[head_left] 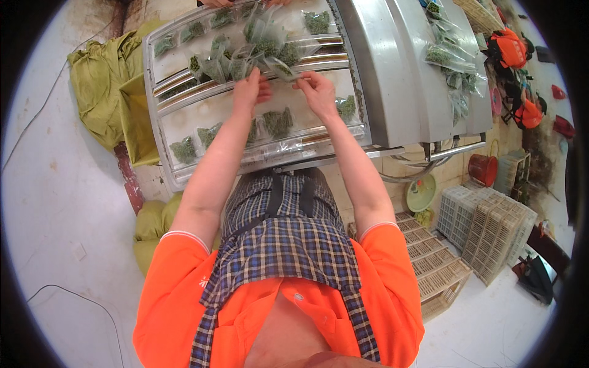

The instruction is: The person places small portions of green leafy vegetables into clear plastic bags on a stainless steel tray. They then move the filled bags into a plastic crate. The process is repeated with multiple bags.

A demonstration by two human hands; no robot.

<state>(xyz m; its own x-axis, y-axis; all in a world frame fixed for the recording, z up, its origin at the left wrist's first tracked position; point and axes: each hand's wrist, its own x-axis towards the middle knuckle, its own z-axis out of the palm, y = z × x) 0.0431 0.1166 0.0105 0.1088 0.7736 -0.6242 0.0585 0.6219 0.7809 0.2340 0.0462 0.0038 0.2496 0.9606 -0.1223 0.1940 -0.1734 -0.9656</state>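
Several clear plastic bags of small green pieces lie on the pale bed (184, 118) of a metal packing machine. My right hand (318, 93) pinches the edge of one filled bag (281, 67), tilted above the near bar. To its left, my left hand (250, 92) has its upper fingertips at the edge of another bag (241, 66), its other fingers loosely curled; the grip looks like a light pinch. Beyond both hands is a pile of bags (265, 46). Along the near edge lies a row of bags, among them one filled bag (278, 123) below my hands.
Another person's hands (276, 2) reach in at the far edge. On the right stands the metal lid (392, 67), with more filled bags (451, 58) beyond it. Plastic crates (429, 254) and a red bucket (483, 169) stand at lower right. Yellow-green cloth (110, 92) hangs at left.
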